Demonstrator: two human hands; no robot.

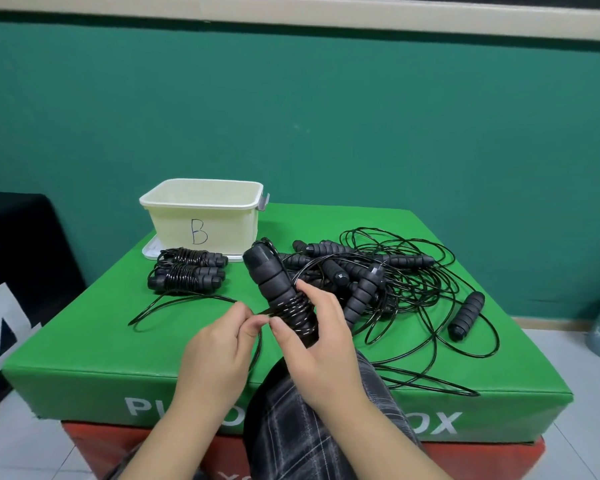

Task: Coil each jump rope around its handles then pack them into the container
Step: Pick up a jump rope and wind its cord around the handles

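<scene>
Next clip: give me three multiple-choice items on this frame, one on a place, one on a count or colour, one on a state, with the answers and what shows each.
1. Where do the coiled jump ropes lie?
A. inside the container
B. on the green box in front of the container
C. on the floor

2. What letter is on the container?
A. A
B. C
C. B

3. What are the hands doing?
A. both resting flat on the box
B. right hand grips wrapped handles, left hand pinches the cord
C. both lifting the container

Answers:
1. B: the bundles sit on the green box just before the container's front wall.
2. C: a handwritten B shows on its front.
3. B: fingers curl round the handles while the left pinches cord beside them.
</scene>
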